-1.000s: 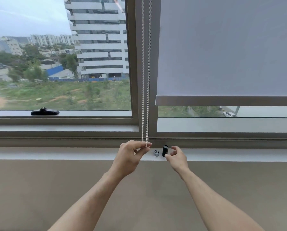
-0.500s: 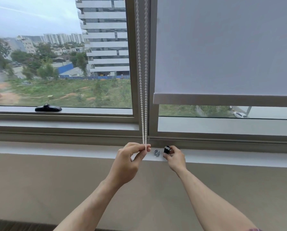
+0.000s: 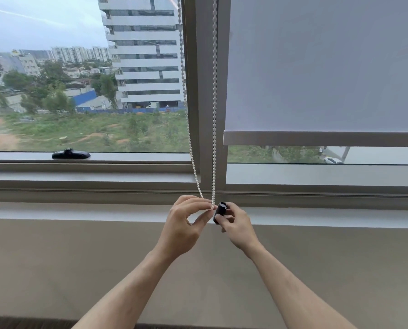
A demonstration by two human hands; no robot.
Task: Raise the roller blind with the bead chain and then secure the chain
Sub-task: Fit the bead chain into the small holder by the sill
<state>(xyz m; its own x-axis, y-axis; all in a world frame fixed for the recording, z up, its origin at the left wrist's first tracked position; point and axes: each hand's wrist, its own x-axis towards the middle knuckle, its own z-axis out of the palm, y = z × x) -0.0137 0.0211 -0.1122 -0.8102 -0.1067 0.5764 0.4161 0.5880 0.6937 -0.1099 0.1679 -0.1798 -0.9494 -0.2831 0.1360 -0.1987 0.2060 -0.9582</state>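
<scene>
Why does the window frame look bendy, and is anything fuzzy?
Head view: the wide lens bows the window frame and bead chain; daylight is soft, without glare; the left hand, right hand and black holder look slightly soft.

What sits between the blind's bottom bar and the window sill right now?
Head view: only a bare strip of window glass between the roller blind's bottom bar and the sill, showing grass and a white car outside.
</scene>
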